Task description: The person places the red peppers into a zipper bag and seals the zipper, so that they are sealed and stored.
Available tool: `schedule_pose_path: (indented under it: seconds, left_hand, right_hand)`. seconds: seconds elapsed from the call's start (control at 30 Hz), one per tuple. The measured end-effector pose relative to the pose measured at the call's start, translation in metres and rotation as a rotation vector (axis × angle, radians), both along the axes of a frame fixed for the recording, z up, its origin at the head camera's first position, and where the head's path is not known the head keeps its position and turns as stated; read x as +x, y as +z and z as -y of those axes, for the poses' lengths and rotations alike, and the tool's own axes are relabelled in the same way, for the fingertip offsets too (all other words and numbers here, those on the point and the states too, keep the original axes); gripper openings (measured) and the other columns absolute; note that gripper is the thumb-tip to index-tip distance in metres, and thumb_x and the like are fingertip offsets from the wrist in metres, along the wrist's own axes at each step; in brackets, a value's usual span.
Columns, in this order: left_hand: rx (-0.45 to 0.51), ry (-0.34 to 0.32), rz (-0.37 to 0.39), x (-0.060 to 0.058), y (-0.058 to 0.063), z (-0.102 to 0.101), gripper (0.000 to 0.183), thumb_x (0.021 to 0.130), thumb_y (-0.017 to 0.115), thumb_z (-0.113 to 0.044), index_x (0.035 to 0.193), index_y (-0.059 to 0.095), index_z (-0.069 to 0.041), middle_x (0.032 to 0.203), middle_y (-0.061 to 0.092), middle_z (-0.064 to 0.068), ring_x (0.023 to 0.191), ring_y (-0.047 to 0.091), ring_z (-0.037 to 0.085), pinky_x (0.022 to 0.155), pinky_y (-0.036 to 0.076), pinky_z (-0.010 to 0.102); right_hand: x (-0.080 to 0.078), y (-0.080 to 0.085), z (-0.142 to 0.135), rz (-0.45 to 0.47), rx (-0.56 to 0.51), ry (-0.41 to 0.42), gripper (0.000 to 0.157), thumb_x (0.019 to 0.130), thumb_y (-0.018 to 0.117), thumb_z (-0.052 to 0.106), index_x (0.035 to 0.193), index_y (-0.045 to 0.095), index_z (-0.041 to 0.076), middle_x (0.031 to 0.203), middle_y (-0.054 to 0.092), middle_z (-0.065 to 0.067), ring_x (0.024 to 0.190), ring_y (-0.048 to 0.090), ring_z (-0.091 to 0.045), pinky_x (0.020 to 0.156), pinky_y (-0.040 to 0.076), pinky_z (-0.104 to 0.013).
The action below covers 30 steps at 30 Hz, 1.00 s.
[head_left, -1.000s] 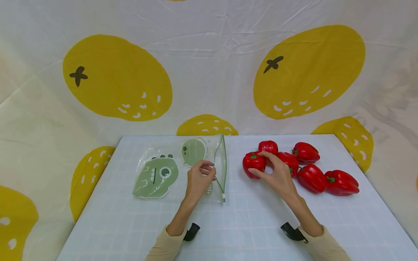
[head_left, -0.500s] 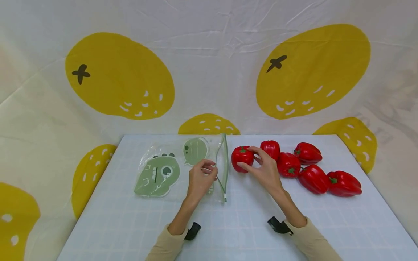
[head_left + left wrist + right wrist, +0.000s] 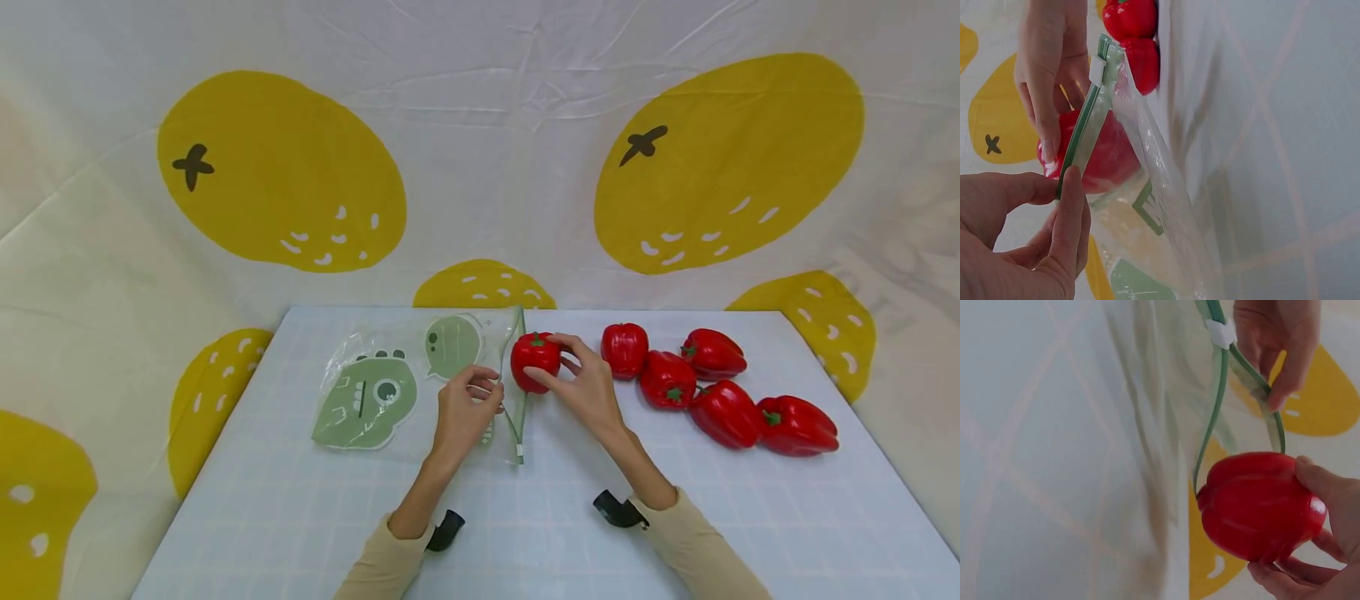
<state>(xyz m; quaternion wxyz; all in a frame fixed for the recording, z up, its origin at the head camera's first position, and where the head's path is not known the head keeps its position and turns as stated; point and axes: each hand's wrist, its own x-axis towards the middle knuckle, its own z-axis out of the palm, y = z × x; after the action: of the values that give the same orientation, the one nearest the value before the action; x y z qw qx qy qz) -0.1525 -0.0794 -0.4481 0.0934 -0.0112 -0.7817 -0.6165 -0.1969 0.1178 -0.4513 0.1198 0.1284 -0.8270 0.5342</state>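
My left hand (image 3: 467, 410) pinches the upper edge of a clear slider bag (image 3: 420, 417) printed with green cartoon creatures. In the left wrist view, thumb and fingers grip its green zip strip (image 3: 1082, 119), and the mouth gapes. A shiny red bell pepper (image 3: 534, 363) is held by my right hand (image 3: 583, 385), thumb on one side and fingers on the other. The pepper (image 3: 1257, 506) sits right at the parted zip edges in the right wrist view, with the white slider (image 3: 1221, 334) beyond it. Through the clear film in the left wrist view, the pepper (image 3: 1110, 156) shows red.
Several more red bell peppers lie in a group to the right, among them an upright one (image 3: 624, 350) and one on its side (image 3: 798, 426). A pale checked cloth (image 3: 540, 533) covers the table. Behind it hangs a curtain (image 3: 495, 167) with yellow fruit prints.
My right hand has carried the bell pepper leftward, away from the other peppers, up to the bag's mouth. The left hand keeps its pinch on the bag's edge.
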Motion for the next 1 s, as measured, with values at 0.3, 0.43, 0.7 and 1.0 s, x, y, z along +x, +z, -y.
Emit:
schedule_pose_path:
  seconds: [0.3,0.43,0.7,1.0]
  left_hand:
    - [0.017,-0.013,-0.031,-0.001,-0.002,0.001,0.011,0.091,0.070,0.001,0.102,0.071,0.003,0.086,0.069,0.014,0.072,0.072,0.026,0.061,0.061,0.026]
    - [0.000,-0.025,-0.027,0.000,-0.001,0.001,0.011,0.092,0.069,0.001,0.102,0.071,0.002,0.087,0.069,0.013,0.072,0.072,0.025,0.062,0.061,0.025]
    - [-0.065,-0.042,-0.011,0.000,0.003,0.003,0.016,0.093,0.068,0.000,0.108,0.071,0.002,0.092,0.071,0.012,0.077,0.072,0.023,0.065,0.061,0.024]
    - [-0.119,-0.026,-0.019,0.003,0.003,0.005,0.018,0.093,0.070,-0.003,0.112,0.072,-0.002,0.100,0.073,0.012,0.086,0.071,0.025,0.072,0.061,0.026]
  right_hand:
    - [-0.007,-0.006,0.011,0.084,-0.042,0.030,0.059,0.086,0.085,0.028,0.136,0.058,0.013,0.136,0.063,-0.006,0.125,0.058,-0.028,0.099,0.055,-0.047]
    - [-0.010,-0.011,0.014,0.139,-0.064,0.048,0.059,0.087,0.084,0.027,0.137,0.056,0.013,0.137,0.061,-0.006,0.126,0.057,-0.028,0.101,0.053,-0.046]
    - [-0.016,-0.019,0.018,0.218,-0.039,0.069,0.058,0.091,0.080,0.030,0.139,0.053,0.012,0.138,0.061,-0.010,0.126,0.057,-0.030,0.102,0.053,-0.046]
    - [-0.022,-0.020,0.020,0.242,0.039,0.069,0.059,0.093,0.076,0.036,0.142,0.054,0.011,0.136,0.060,-0.012,0.122,0.059,-0.030,0.099,0.055,-0.044]
